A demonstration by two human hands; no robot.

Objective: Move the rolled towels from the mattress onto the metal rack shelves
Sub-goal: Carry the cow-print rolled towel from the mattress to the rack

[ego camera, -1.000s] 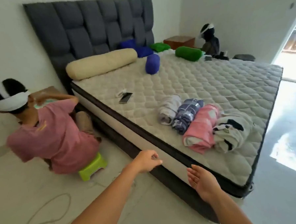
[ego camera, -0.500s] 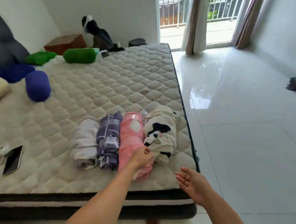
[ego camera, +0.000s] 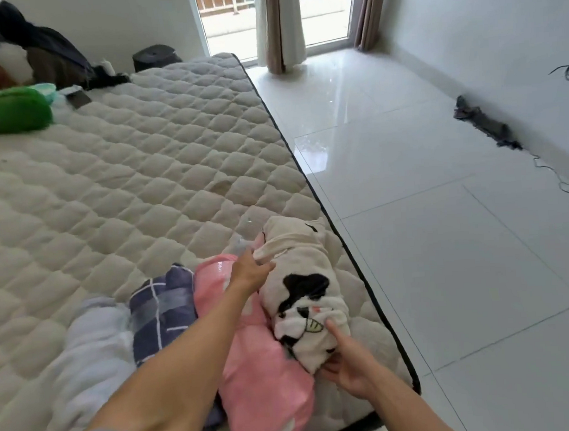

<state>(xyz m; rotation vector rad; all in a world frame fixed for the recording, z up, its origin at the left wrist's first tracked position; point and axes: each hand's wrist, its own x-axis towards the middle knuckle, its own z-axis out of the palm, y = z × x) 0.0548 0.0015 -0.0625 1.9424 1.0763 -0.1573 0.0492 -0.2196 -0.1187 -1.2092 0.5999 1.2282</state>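
Both hands grip the white towel (ego camera: 304, 280) with black patches: the left hand (ego camera: 250, 270) closes on its far end, the right hand (ego camera: 347, 363) cups its near end, thumb pressed on top. It lies on the mattress (ego camera: 136, 177) near the right edge, touching the pink towel (ego camera: 258, 365); beside that sit the navy checked towel (ego camera: 161, 312) and pale towel (ego camera: 92, 344)

I see four rolled towels side by side at the mattress (ego camera: 148, 163) corner. My left hand (ego camera: 250, 270) grips the far end of the white cartoon towel (ego camera: 301, 280) — my right hand (ego camera: 348, 365) holds its near end, thumb on top.
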